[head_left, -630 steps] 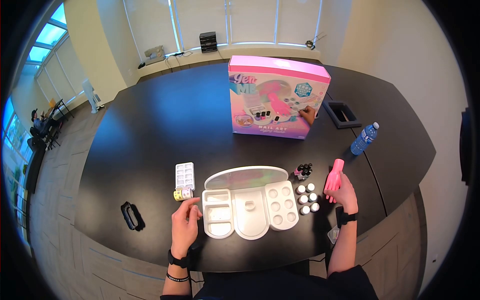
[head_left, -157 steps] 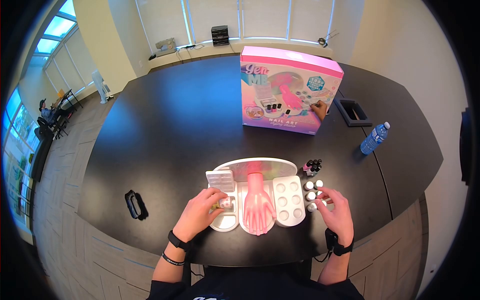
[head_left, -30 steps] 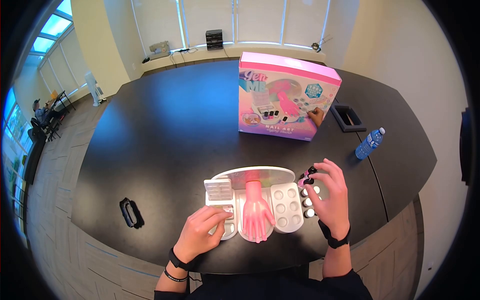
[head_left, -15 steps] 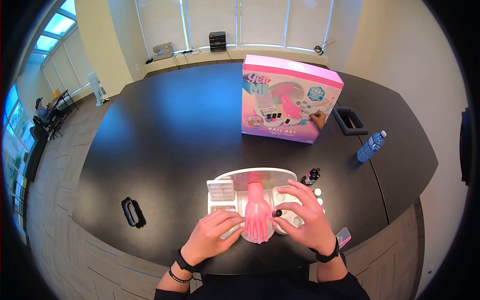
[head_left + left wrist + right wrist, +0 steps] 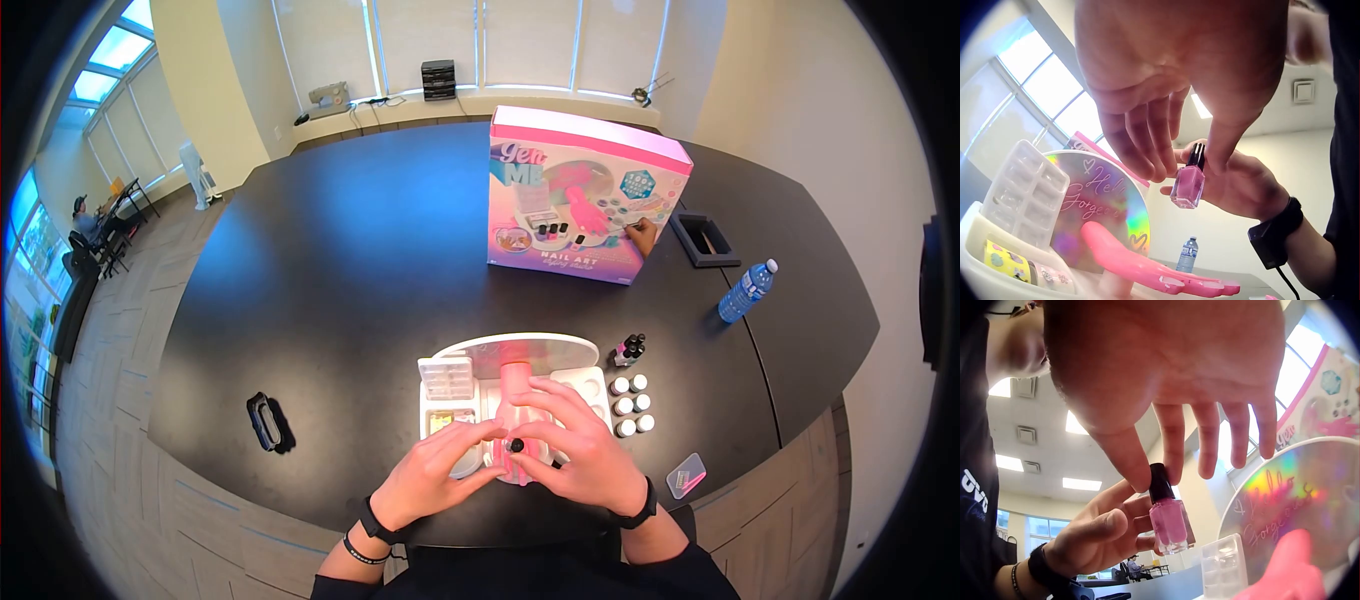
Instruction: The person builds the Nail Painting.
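Observation:
My right hand [image 5: 595,465] pinches a small bottle of pink nail polish [image 5: 1169,526] by its black cap between thumb and index finger, other fingers spread. The bottle hangs upright over the pink model hand [image 5: 516,380]. Facing it from the other side is my left hand [image 5: 432,478], its fingers loosely bent around nothing, fingertips close to the bottle. The model hand lies in the middle of a white nail station [image 5: 427,408] with a round-topped mirror [image 5: 1100,187] behind. On the station's left are a white compartment tray [image 5: 1025,197], standing up, and patterned rolls [image 5: 1007,262].
Right of the station stand several black-capped polish bottles [image 5: 629,350] and white-capped ones [image 5: 624,406]. A clear flat case [image 5: 687,477] lies nearer me. Farther off are the pink box [image 5: 585,200], a water bottle [image 5: 747,291] and a black table insert [image 5: 706,241]. A black object [image 5: 266,422] lies left.
The right hand has brought the pink polish from the bottle group leftward over the model hand. The left hand has moved from the rolls toward it. Earlier, the model hand was put on the station.

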`<state>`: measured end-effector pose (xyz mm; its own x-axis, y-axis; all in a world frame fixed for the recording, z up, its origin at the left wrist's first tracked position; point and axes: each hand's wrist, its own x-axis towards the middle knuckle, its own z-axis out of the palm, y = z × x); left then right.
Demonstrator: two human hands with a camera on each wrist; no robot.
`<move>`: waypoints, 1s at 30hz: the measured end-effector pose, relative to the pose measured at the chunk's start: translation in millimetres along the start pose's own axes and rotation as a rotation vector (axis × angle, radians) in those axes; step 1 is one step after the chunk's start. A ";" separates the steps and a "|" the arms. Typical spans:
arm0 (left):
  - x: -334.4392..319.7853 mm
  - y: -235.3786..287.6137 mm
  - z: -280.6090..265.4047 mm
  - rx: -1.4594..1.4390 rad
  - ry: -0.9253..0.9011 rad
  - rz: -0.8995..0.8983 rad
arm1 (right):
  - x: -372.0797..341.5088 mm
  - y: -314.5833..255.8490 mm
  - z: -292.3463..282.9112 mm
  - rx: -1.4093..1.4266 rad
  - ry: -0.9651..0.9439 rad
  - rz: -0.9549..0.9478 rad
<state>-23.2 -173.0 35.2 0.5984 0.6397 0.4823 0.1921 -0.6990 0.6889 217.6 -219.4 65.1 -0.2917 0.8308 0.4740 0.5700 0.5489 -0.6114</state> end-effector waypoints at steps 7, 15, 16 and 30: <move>-6.4 -5.8 5.4 -0.035 0.035 -0.049 | 0.8 0.1 10.8 0.028 -0.012 -0.003; -13.0 -7.3 -0.2 -0.023 0.041 -0.104 | 1.4 -2.9 17.9 0.025 -0.022 0.007; -12.8 -6.4 -3.4 -0.020 0.029 -0.123 | 0.7 -1.9 17.1 0.026 -0.022 0.007; -33.7 -25.3 -40.2 0.100 -0.039 -0.302 | -18.0 23.7 -26.3 -0.112 0.122 0.111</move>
<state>-79.5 -164.0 23.3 0.5316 0.8118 0.2415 0.4402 -0.5084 0.7401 256.5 -223.7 58.7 -0.1308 0.8649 0.4847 0.6777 0.4348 -0.5930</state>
